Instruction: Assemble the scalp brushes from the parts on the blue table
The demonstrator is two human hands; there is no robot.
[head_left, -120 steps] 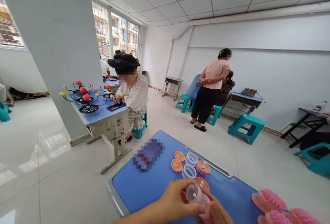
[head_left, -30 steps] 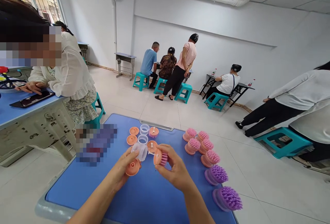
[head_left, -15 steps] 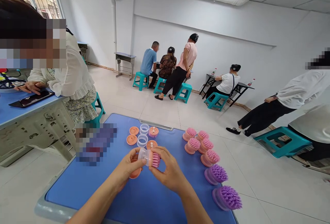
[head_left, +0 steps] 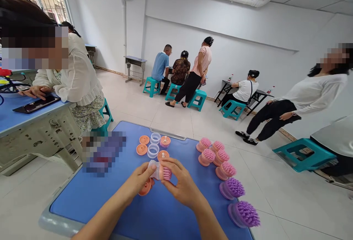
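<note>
Over the blue table (head_left: 110,203), my left hand (head_left: 137,183) pinches a clear plastic cup (head_left: 153,169) and also holds an orange round cap (head_left: 145,187) under its fingers. My right hand (head_left: 180,184) grips a pink bristle brush head (head_left: 165,173) pressed against the clear cup. Both hands are closed on these parts, just above the table's middle.
Loose orange caps (head_left: 141,149), clear rings (head_left: 153,151) and a brush head (head_left: 165,141) lie beyond my hands. Several finished pink brushes (head_left: 217,157) and purple brushes (head_left: 243,213) line the right side. A blurred box (head_left: 103,151) sits left. People sit and walk around nearby desks and teal stools.
My hands brought the brush head and the clear cup together; one second ago they were held apart. A person in white walked further into view at the right.
</note>
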